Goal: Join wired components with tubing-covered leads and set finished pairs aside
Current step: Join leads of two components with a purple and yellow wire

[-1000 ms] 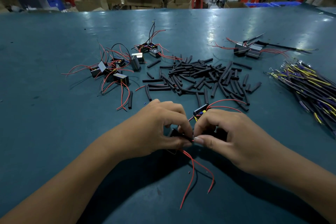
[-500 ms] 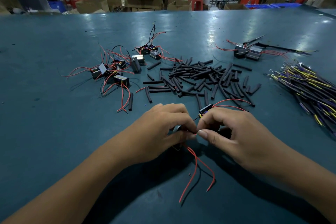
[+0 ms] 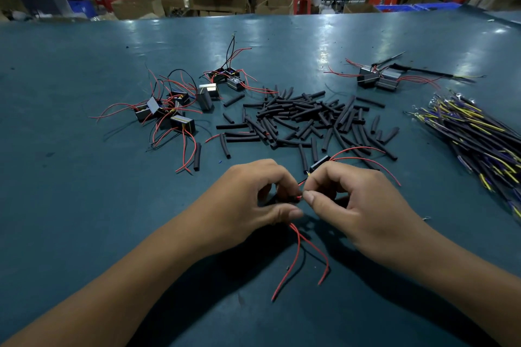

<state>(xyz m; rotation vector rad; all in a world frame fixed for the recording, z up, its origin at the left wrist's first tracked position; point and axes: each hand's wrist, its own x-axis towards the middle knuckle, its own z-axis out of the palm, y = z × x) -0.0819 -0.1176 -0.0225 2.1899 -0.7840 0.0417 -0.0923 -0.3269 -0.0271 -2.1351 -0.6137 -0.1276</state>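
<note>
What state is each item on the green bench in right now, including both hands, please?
Left hand: grip pinching thin red leads.
Right hand: grip pinching the same joint, small black component behind its fingers.
Loose black tubing pieces: scattered, unused.
Wired black components at left: tangled heap.
Pair at far right: lying apart from the heap.
Yellow-and-dark wire bundle: lying loose.

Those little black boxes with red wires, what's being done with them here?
A person is joining two by hand. The left hand and right hand pinch thin red leads together at their fingertips, one black component just behind the right fingers. Loose black tubing pieces lie beyond, more components to the left.
</note>
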